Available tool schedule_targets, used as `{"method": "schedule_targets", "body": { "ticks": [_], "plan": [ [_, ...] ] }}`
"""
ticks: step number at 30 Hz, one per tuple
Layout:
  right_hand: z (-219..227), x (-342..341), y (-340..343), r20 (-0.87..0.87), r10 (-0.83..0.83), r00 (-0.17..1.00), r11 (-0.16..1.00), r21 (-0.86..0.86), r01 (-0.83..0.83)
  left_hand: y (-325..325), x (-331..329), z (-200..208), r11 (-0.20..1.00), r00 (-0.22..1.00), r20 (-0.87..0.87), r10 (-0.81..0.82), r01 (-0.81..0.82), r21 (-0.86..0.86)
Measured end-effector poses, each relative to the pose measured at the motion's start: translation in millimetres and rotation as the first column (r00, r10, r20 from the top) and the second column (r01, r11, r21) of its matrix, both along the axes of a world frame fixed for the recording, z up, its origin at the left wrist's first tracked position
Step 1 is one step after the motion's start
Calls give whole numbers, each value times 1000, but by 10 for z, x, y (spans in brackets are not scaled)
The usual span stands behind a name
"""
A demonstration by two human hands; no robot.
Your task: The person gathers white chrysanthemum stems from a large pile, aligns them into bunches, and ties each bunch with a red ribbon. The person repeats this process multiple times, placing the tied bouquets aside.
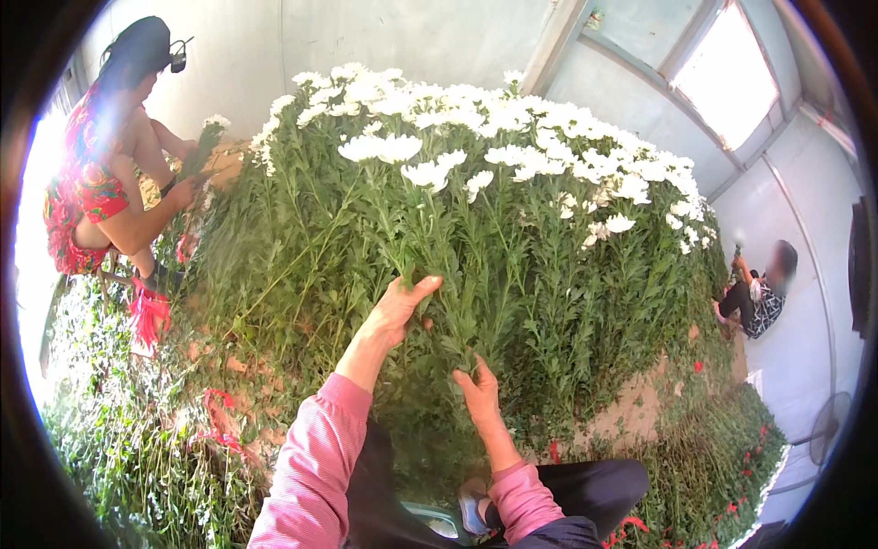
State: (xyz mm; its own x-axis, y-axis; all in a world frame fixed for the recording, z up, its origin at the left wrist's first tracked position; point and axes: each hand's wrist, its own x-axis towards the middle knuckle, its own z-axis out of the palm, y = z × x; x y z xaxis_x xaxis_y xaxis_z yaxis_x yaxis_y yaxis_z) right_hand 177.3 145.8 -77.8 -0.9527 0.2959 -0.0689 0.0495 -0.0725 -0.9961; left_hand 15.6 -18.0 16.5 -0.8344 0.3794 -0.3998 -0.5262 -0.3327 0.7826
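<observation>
A large standing mass of white chrysanthemums (380,148) with long leafy green stems fills the middle. My left hand (399,309) is closed round chrysanthemum stems at the near side of the mass, its thumb pointing right and its other fingers partly covered by leaves. Lower and to the right, my right hand (479,395) grips the lower part of leafy stems between thumb and fingers. Leaves hide its fingertips and just how many stems it holds. The white blooms stand above and beyond both hands.
At the left, a person in a red floral garment (101,197) holds cut flowers. Another person (766,297) sits far right, holding a bloom. Stripped greenery (137,439) and red ties (219,421) cover the ground. A fan (830,430) stands right. My legs (594,489) are bent below.
</observation>
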Motion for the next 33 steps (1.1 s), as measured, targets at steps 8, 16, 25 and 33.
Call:
{"method": "schedule_targets", "body": {
  "ticks": [8, 16, 25, 33],
  "plan": [
    [304, 3, -108, -56, 84, 995, 851, 524, -42, -41, -37, -174, 994, 991, -76, 110, -111, -6],
    [291, -96, -87, -1, 39, 999, 993, -113, -39, -51, 121, 126, 973, 996, -82, 48, -28, 231],
    [603, -346, -85, -79, -9, 997, 994, 106, 17, 211, 212, 80, 947, 980, -189, -64, 120, 298],
    [808, -429, 159, 168, 50, 985, 998, 39, -58, 169, 237, 163, 977, 989, -143, -36, 65, 205]
  ]
}}
